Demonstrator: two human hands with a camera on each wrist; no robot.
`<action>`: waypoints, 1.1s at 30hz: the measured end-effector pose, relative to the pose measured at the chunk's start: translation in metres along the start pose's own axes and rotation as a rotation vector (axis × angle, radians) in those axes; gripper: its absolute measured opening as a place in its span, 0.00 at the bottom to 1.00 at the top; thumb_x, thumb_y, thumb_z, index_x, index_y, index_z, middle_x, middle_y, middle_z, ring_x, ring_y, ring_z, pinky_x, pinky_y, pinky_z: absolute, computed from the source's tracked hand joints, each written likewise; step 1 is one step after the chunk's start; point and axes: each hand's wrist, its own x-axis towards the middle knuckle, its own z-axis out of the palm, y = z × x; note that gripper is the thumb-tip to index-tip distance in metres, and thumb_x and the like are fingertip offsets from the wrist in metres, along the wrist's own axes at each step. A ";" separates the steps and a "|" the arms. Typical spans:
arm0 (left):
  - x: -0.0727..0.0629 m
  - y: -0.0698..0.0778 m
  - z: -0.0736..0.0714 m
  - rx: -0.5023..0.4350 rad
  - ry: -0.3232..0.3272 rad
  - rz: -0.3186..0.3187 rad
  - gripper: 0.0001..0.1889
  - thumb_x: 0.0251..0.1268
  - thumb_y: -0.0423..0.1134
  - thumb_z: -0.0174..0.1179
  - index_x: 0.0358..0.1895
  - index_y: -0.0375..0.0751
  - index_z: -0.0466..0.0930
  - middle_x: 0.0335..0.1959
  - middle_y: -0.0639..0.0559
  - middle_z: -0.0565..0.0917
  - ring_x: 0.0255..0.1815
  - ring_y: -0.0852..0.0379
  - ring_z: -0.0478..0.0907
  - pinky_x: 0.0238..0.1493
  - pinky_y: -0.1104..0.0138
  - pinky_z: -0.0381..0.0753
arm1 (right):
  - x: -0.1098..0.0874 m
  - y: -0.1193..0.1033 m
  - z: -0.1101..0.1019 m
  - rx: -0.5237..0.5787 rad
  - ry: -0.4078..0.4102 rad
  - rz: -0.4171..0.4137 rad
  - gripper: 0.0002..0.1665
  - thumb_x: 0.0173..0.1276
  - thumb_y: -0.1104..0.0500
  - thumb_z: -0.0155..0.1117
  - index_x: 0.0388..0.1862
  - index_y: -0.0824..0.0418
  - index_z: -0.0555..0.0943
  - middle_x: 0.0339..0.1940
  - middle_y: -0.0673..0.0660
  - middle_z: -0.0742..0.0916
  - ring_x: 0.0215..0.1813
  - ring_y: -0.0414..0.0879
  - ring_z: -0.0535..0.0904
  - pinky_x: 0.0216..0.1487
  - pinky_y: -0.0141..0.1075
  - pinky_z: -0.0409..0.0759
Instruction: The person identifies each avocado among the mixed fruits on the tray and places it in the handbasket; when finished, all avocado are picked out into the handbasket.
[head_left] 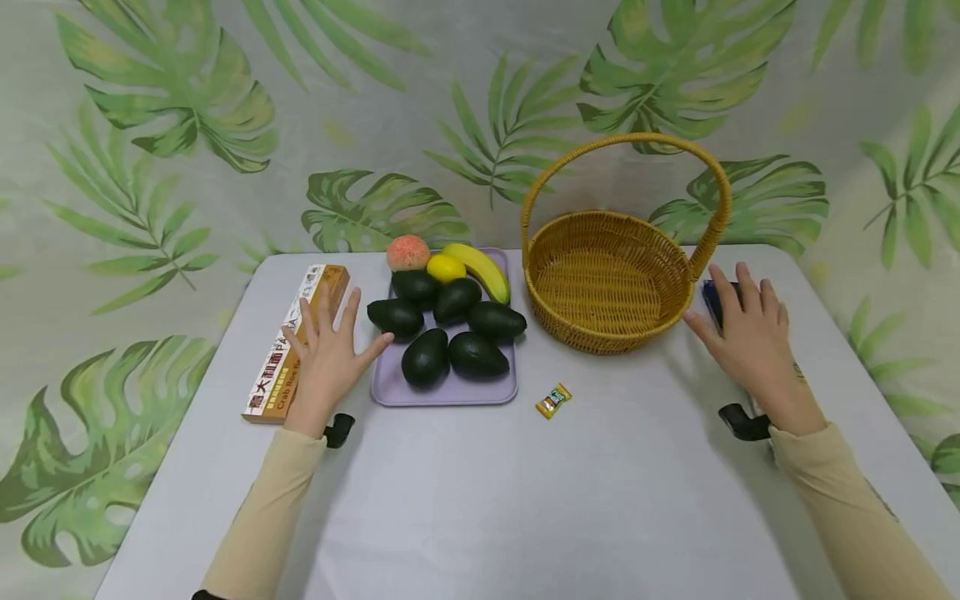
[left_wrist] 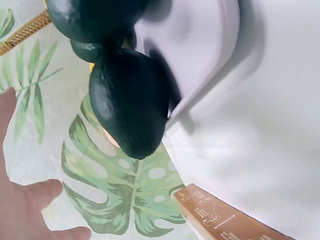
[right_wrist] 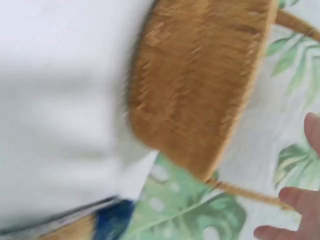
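With its fingers spread, my left hand (head_left: 326,367) hovers over the right side of a long pasta box (head_left: 270,390). Just right of it is a lilac tray (head_left: 384,385) bearing several dark green avocados (head_left: 426,358), a yellow banana (head_left: 489,275), a lemon (head_left: 446,267) and a peach (head_left: 408,252). One avocado (left_wrist: 132,102) looms large in the left wrist view. My right hand (head_left: 750,346), fingers also apart, is beside the right wall of a wicker basket (head_left: 600,340) and holds nothing. The basket's inside shows bare.
A small yellow-green snack packet (head_left: 553,401) lies on the white table between tray and basket. Under the right hand is a flat dark blue object (head_left: 711,302), mostly hidden. The basket's tall arched handle (head_left: 630,140) stands up. Leaf-patterned cloth (head_left: 495,158) hangs behind.
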 end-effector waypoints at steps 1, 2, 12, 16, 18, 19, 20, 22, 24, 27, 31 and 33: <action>-0.002 0.000 0.000 -0.014 0.005 0.010 0.48 0.61 0.71 0.48 0.78 0.50 0.45 0.77 0.40 0.32 0.72 0.29 0.26 0.59 0.30 0.25 | 0.000 -0.005 -0.002 0.031 0.013 -0.030 0.46 0.73 0.37 0.46 0.79 0.56 0.43 0.77 0.68 0.45 0.72 0.74 0.38 0.65 0.67 0.35; -0.004 0.000 0.000 -0.027 0.009 0.022 0.47 0.61 0.71 0.48 0.77 0.50 0.45 0.77 0.40 0.32 0.72 0.29 0.27 0.60 0.30 0.27 | 0.000 -0.011 -0.003 0.070 0.020 -0.061 0.45 0.73 0.38 0.48 0.79 0.57 0.45 0.77 0.69 0.46 0.72 0.73 0.39 0.66 0.66 0.37; -0.020 -0.010 0.014 -0.492 -0.137 0.045 0.43 0.66 0.55 0.57 0.78 0.49 0.44 0.77 0.43 0.38 0.75 0.38 0.37 0.67 0.39 0.43 | 0.006 -0.077 0.008 0.496 -0.088 -0.317 0.40 0.71 0.57 0.59 0.77 0.52 0.54 0.74 0.60 0.61 0.70 0.62 0.59 0.62 0.62 0.59; -0.023 -0.019 0.025 -0.768 -0.231 0.029 0.43 0.66 0.43 0.60 0.77 0.45 0.43 0.77 0.43 0.44 0.75 0.41 0.42 0.70 0.47 0.46 | 0.012 -0.093 0.027 0.675 -0.266 -0.382 0.38 0.71 0.62 0.58 0.76 0.54 0.56 0.74 0.58 0.63 0.67 0.62 0.65 0.60 0.58 0.66; -0.023 -0.023 0.031 -0.863 -0.270 0.032 0.43 0.66 0.37 0.61 0.77 0.42 0.43 0.77 0.42 0.45 0.75 0.41 0.43 0.71 0.50 0.46 | 0.017 -0.100 0.038 0.739 -0.357 -0.404 0.37 0.71 0.63 0.58 0.76 0.55 0.57 0.74 0.58 0.63 0.67 0.61 0.65 0.62 0.58 0.65; -0.024 -0.025 0.034 -0.888 -0.285 0.030 0.43 0.65 0.36 0.61 0.77 0.41 0.43 0.77 0.42 0.45 0.75 0.42 0.43 0.71 0.51 0.46 | 0.019 -0.103 0.043 0.763 -0.399 -0.413 0.36 0.71 0.63 0.57 0.75 0.55 0.58 0.74 0.57 0.63 0.68 0.60 0.64 0.62 0.57 0.65; -0.024 -0.026 0.036 -0.909 -0.296 0.027 0.44 0.64 0.34 0.61 0.77 0.40 0.43 0.77 0.41 0.46 0.75 0.43 0.43 0.71 0.51 0.45 | 0.021 -0.107 0.048 0.789 -0.439 -0.425 0.36 0.71 0.63 0.57 0.75 0.56 0.58 0.74 0.57 0.63 0.68 0.60 0.64 0.63 0.58 0.64; -0.024 -0.030 0.041 -0.918 -0.320 0.020 0.45 0.63 0.33 0.62 0.77 0.39 0.43 0.77 0.40 0.46 0.75 0.43 0.41 0.71 0.52 0.44 | 0.025 -0.113 0.057 0.820 -0.511 -0.443 0.35 0.72 0.63 0.57 0.75 0.55 0.59 0.74 0.56 0.63 0.68 0.59 0.65 0.63 0.58 0.63; -0.025 -0.031 0.045 -0.908 -0.350 -0.006 0.46 0.61 0.34 0.64 0.77 0.39 0.42 0.77 0.40 0.44 0.76 0.43 0.40 0.72 0.52 0.42 | 0.029 -0.119 0.066 0.856 -0.582 -0.454 0.35 0.71 0.62 0.58 0.75 0.53 0.59 0.74 0.54 0.63 0.67 0.60 0.65 0.63 0.58 0.62; -0.026 -0.027 0.042 -0.862 -0.395 -0.032 0.50 0.58 0.34 0.66 0.77 0.38 0.40 0.76 0.37 0.42 0.75 0.38 0.39 0.71 0.50 0.41 | 0.037 -0.129 0.076 0.864 -0.665 -0.476 0.36 0.71 0.60 0.59 0.75 0.50 0.59 0.73 0.53 0.64 0.66 0.62 0.66 0.63 0.55 0.64; -0.026 -0.024 0.043 -0.761 -0.405 -0.014 0.55 0.53 0.35 0.71 0.77 0.37 0.39 0.76 0.36 0.42 0.74 0.37 0.37 0.69 0.44 0.39 | 0.046 -0.142 0.085 0.799 -0.709 -0.527 0.37 0.70 0.58 0.61 0.75 0.49 0.60 0.73 0.54 0.65 0.63 0.62 0.69 0.62 0.54 0.67; -0.025 -0.027 0.048 -0.713 -0.397 -0.005 0.57 0.50 0.36 0.73 0.77 0.38 0.38 0.76 0.38 0.43 0.73 0.38 0.36 0.68 0.43 0.38 | 0.051 -0.150 0.088 0.738 -0.709 -0.566 0.37 0.69 0.57 0.62 0.74 0.49 0.61 0.72 0.53 0.65 0.62 0.59 0.71 0.60 0.53 0.69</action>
